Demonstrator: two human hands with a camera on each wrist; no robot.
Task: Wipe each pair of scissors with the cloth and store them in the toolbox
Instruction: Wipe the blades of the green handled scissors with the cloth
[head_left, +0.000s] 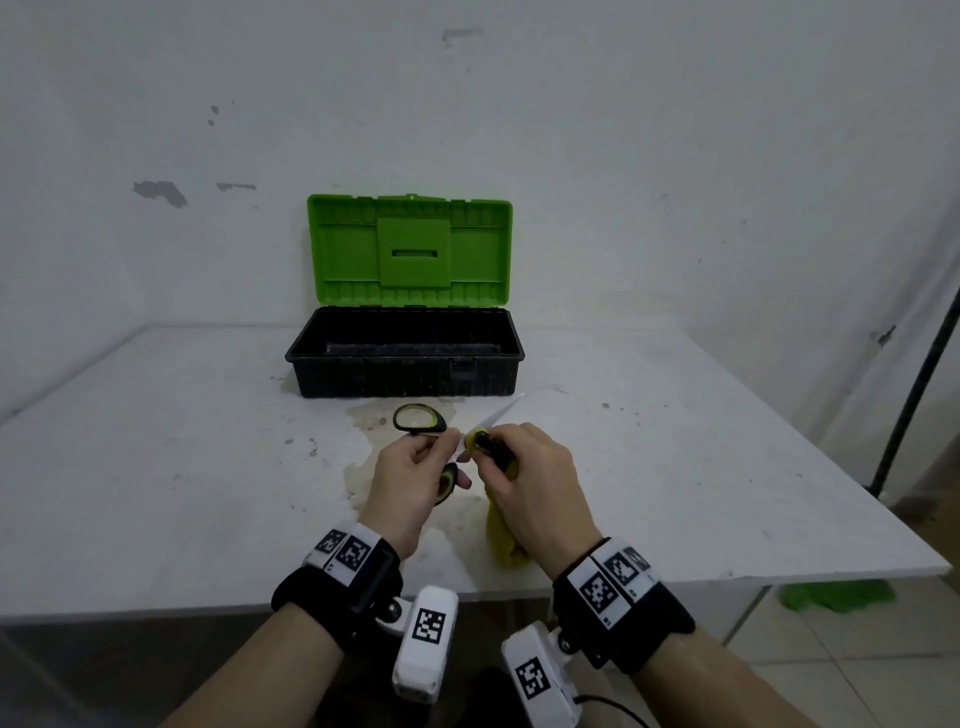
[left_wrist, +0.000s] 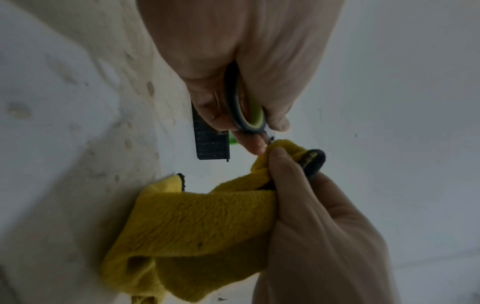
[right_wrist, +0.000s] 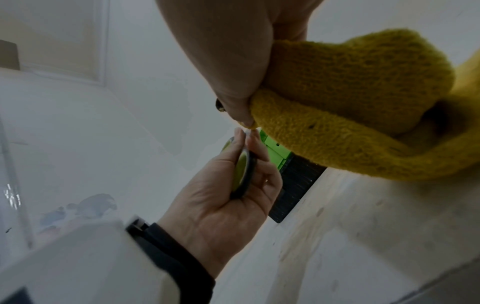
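- Green lid and black tub make up the open plastic toolbox at the far side of the white surface in our head view. Nearer us, our left hand grips the black-and-green handled scissors in the air, one loop showing above the fingers and the pale blade pointing towards the box. Our right hand is curled round the yellow fleecy cloth, bunched about the blade close to the pivot.
- From the left wrist, the fingers pinch the lower handle loop; the cloth hangs soft and limp from the right fist.
- From the right wrist, the thumb presses the cloth shut at its fold, and the left hand's fingers wrap the loop.
- We judge the scissors light, stiff and sharp-edged, with slick metal: best held by the plastic loops, with the cloth always padding the blade. The tub looks empty, so storing is yet to come.
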